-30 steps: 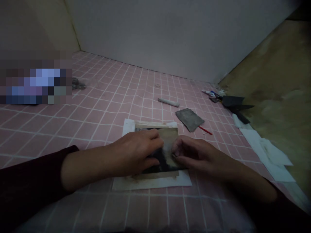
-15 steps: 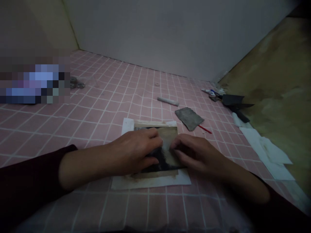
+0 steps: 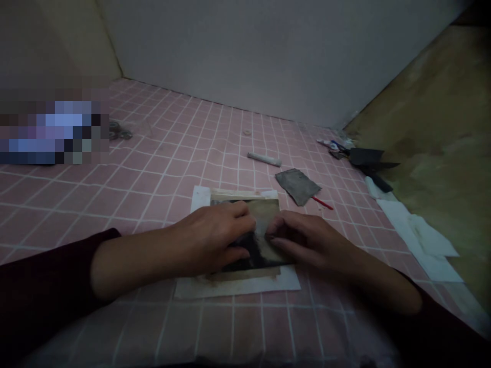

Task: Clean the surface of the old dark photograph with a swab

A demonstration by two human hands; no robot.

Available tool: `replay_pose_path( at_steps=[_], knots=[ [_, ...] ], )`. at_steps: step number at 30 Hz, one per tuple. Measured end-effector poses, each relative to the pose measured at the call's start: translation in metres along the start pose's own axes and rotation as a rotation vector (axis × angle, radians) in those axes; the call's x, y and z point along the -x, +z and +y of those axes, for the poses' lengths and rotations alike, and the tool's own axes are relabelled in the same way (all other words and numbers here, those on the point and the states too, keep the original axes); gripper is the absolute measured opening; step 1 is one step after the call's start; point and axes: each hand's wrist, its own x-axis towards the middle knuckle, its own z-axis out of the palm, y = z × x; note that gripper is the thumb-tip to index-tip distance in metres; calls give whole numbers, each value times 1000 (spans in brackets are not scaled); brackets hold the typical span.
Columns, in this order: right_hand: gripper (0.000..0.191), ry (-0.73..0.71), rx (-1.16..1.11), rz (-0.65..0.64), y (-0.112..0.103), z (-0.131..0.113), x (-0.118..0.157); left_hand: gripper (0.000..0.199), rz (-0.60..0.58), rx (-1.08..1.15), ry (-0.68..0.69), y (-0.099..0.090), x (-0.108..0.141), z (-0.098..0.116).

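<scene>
A dark sheet with a paler, brownish right part [image 3: 251, 250] lies in front of me on a larger white paper [image 3: 245, 289] with brown stains. Across its left side rests my left hand [image 3: 215, 232], thumb and fingers apart, holding nothing that I can see. Over the pale right part is my right hand [image 3: 307, 237], thumb and forefinger pinched together. Whatever sits between those fingertips is too small and dim to name. Both hands hide parts of the sheet's edges.
Beyond my right hand lie a grey cloth-like piece [image 3: 297, 186], a thin red stick [image 3: 322, 203] and a pale tube [image 3: 264, 159]. Dark-bladed tools [image 3: 370, 162] and white papers [image 3: 420, 240] line the right wall. A pink checked cloth [image 3: 115, 204] covers the surface.
My right fingertips have shifted very slightly left and down over the pale part. The left hand keeps its place on the sheet.
</scene>
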Motion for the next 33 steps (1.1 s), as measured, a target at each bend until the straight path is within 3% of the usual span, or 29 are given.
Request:
replay_pose_path(
  at_steps=[7,12,17,21,27,33],
  knots=[
    [10,69,-197,-71,-7,0,1,18,-4,13,-1,-1,1,1],
    [16,210,-337,-258,-17,0,4,17,-23,-8,-8,-1,0,0],
    [10,236,-464,-107,-5,-5,-4,19,-20,-8,-11,1,2,-1],
    [11,265,-418,-205,-8,-3,-3,19,-21,-3,-12,2,2,-2],
    [10,241,-517,-138,-7,-4,-1,17,-20,-3,-14,2,2,-3],
    [11,275,-440,-238,-18,-5,1,19,-23,-13,-17,3,2,-4]
  ],
)
